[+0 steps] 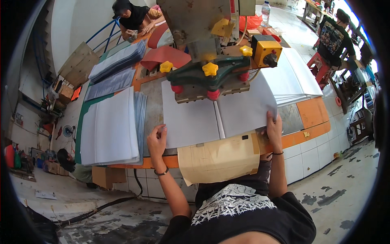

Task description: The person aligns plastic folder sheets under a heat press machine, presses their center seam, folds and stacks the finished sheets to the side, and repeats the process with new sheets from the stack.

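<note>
A large white cover [191, 124] lies spread under the press head [211, 79], with a narrow spine strip down its middle. The head is dark green with yellow star knobs and red feet, and hides the cover's far part. My left hand [157, 140] is at the cover's left edge, fingers curled against it. At the right edge, my right hand [274, 129] grips the cover, its fingers on the margin and the thumb mostly hidden. A cream board [219, 156] with tape along its side hangs over the table's front edge, just below the cover.
Left of the press lie a stack of white covers [107, 126] and clear-wrapped stacks [118, 65]. More white sheets [294, 77] lie at the right. A yellow control box [266, 52] juts from the press. One person [136, 18] works across the table; another [337, 38] sits far right.
</note>
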### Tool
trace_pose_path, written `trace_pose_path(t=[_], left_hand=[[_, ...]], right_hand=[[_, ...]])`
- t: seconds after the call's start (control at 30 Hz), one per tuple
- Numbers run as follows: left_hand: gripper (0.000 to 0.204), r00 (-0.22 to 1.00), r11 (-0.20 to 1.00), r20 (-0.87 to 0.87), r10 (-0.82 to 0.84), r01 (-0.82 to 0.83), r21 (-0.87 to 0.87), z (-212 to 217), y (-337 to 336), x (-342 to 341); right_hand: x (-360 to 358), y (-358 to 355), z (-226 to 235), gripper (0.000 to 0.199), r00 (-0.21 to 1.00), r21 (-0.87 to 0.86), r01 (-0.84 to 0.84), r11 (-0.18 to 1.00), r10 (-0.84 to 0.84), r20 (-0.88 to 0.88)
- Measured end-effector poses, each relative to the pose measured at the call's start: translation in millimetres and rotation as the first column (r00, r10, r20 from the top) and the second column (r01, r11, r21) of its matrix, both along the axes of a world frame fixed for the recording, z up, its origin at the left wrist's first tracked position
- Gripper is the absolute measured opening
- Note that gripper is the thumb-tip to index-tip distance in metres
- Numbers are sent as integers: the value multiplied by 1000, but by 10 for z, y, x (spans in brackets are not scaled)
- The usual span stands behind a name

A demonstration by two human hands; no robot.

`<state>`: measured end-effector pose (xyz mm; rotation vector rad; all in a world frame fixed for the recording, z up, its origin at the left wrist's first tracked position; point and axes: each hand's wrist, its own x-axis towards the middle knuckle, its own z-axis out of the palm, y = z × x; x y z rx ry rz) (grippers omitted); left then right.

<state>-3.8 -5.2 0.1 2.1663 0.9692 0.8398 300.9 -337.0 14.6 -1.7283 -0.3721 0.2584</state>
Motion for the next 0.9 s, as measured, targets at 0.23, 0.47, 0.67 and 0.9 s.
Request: trace_pose_path(t=[0.23,0.47,0.67,0.9], left_hand=[[24,999,999,28,43,-43,2,-26,32,25],[25,996,996,-15,93,-93,15,12,39,-10],[21,997,997,22,70,-71,24,-8,32,87],[23,993,993,30,115,-116,20,-61,49,57]], right_hand=[[810,-244,-150,35,949,238,297,925,-314,37],[2280,-801,-153,36,824,340,501,796,-559,94],[3519,-1837,-505,61,502,150,764,628,-724,473],[3627,-2031,-732,64,438,141,825,547,-777,453]])
